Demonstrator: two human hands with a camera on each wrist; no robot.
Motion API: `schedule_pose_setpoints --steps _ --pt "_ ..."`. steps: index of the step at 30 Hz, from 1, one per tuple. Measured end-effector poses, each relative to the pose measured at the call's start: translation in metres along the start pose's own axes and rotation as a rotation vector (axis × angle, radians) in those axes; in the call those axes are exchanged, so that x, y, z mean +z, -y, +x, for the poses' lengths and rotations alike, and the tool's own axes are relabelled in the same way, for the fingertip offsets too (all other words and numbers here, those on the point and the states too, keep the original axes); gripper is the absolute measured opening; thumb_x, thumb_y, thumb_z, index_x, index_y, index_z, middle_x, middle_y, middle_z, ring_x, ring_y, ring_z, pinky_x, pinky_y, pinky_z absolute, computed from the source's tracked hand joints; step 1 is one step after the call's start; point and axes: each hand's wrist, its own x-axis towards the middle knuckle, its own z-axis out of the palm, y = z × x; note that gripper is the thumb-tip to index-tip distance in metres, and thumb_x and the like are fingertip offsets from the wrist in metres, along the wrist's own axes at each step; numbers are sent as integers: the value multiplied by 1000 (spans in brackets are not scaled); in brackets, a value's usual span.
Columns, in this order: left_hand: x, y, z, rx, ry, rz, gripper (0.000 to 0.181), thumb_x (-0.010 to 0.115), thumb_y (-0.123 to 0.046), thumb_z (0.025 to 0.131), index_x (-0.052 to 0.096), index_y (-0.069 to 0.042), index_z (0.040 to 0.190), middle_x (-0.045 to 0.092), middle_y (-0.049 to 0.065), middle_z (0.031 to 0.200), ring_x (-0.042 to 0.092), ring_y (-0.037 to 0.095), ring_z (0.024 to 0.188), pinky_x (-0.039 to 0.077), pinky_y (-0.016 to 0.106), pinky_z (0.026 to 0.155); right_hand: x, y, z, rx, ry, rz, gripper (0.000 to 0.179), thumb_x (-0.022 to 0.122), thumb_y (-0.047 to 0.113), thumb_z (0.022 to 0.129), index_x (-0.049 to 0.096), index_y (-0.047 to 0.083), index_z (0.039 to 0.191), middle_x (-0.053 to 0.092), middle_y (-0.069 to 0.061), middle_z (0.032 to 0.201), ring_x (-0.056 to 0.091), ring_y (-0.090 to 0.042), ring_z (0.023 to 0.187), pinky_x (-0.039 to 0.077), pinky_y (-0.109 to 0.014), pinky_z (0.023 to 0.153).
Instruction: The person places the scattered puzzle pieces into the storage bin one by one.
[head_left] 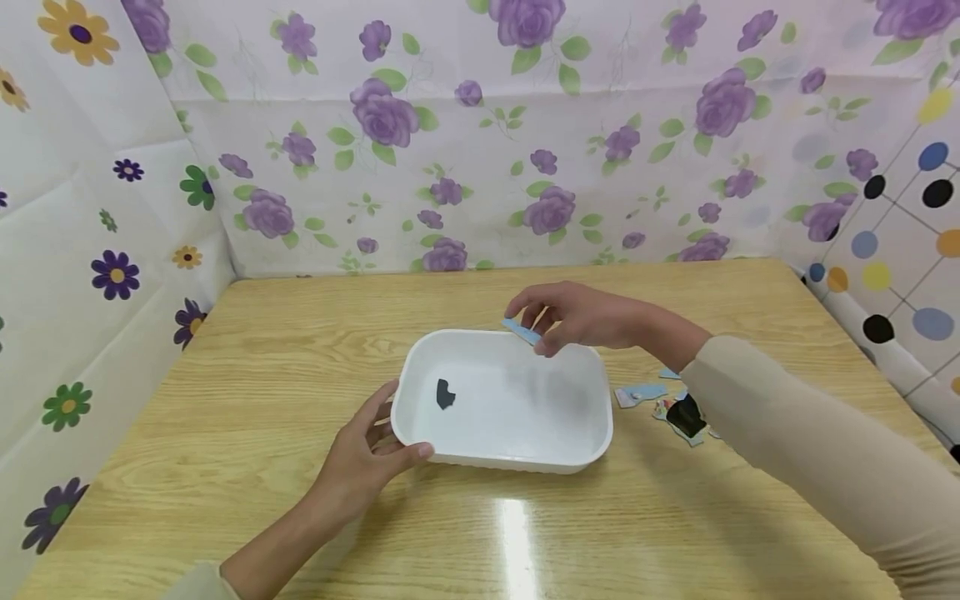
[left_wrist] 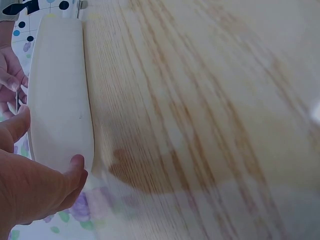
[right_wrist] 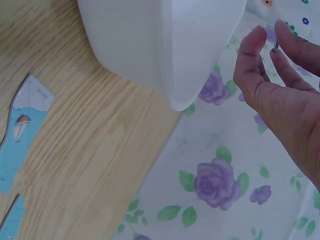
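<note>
A white plastic tub [head_left: 525, 408] with rounded corners stands on the wooden table. My left hand [head_left: 365, 450] holds it at its left end, thumb at the front rim and the other fingers along the side. Inside, toward the left, lies a small dark puzzle piece [head_left: 446, 394]. Over the tub's far rim, my right hand [head_left: 581, 317] pinches a light blue puzzle piece [head_left: 521, 331] between thumb and fingertips. In the right wrist view that piece appears only as a thin edge [right_wrist: 275, 46].
Right of the tub, several puzzle pieces [head_left: 640, 394] lie loosely on the table [head_left: 300, 333], one of them mostly black [head_left: 686, 416]. My right sleeve [head_left: 795, 442] partly hides them. In the right wrist view, one blue piece [right_wrist: 22, 125] shows a small sailboat. Flowered sheets [head_left: 480, 167] hang behind.
</note>
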Motion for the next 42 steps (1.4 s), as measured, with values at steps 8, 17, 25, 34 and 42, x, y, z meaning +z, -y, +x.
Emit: schedule_pose_setpoints --steps 8,17,25,34,42 --pt "1 -1 -1 10 1 15 88 82 -14 77 31 -20 149 47 16 137 54 33 121 57 28 89 7 7 8 -22 6 -36 50 66 -6 86 51 7 131 53 -15 119 55 -29 110 58 -35 83" --pt "2 -2 -1 5 8 18 88 81 -14 79 30 -20 150 46 15 138 53 33 122 57 28 90 23 14 23 4 60 -17 52 69 -5 82 55 11 129 53 -14 118 56 -28 104 58 -34 82" --pt "2 -2 -1 2 12 3 87 81 -14 79 30 -21 149 46 16 137 54 34 121 57 29 89 36 23 37 60 66 -45 50 70 -4 82 56 12 128 52 -15 116 59 -27 97 60 -33 78" --pt "2 -1 -1 4 21 -24 87 81 -12 78 31 -21 149 46 17 137 55 35 119 58 30 87 50 32 49 123 31 -37 50 69 -7 82 57 11 127 53 -16 115 62 -25 94 61 -32 76" --pt "2 -3 -1 -5 13 -45 86 79 -9 79 30 -20 149 45 16 138 54 34 120 58 30 88 58 31 56 189 15 -25 51 69 -11 81 57 8 126 53 -17 113 58 -26 92 61 -30 76"
